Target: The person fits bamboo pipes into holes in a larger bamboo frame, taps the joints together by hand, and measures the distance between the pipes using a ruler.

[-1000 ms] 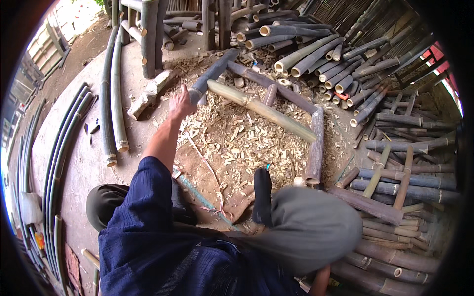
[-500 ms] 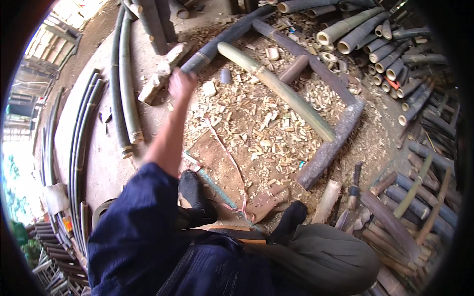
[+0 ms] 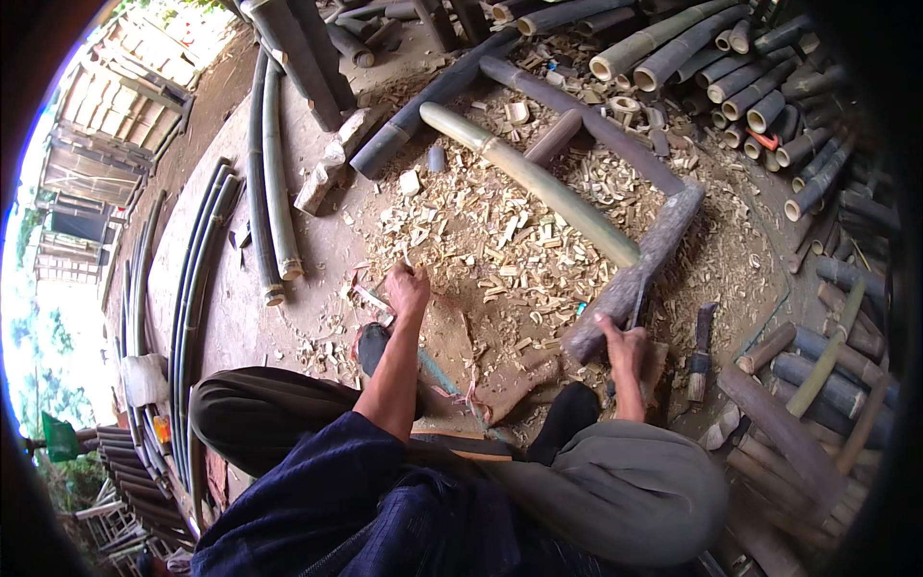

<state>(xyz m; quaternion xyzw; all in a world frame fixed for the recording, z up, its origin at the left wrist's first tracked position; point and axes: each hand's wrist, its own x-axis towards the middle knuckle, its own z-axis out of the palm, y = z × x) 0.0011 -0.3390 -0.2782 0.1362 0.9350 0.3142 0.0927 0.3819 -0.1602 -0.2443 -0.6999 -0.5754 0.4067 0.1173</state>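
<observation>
Above the wood chips in front of my feet, my left hand (image 3: 408, 288) is closed in a pinch; a small pale bit shows at its fingertips, too small to name. On the right, my right hand (image 3: 625, 348) grips a knife (image 3: 639, 300), its dark narrow blade pointing away from me beside the near end of a thick grey log (image 3: 615, 298). The handle is hidden in my fist. A pale green bamboo pole (image 3: 538, 183) lies slantwise, its near end against that log and its middle by a short brown log (image 3: 555, 137).
Dark logs (image 3: 586, 120) frame the chip-covered ground (image 3: 481, 240). A second blade with a wrapped handle (image 3: 703, 351) lies to the right. Cut bamboo (image 3: 731, 87) is stacked at the far right, more poles and sticks (image 3: 817, 385) nearer. Long bamboo poles (image 3: 274, 192) lie left.
My left hand has come back towards me from the dark bamboo at the far left. My right hand has come into view with the knife, which lay by the short log on the right.
</observation>
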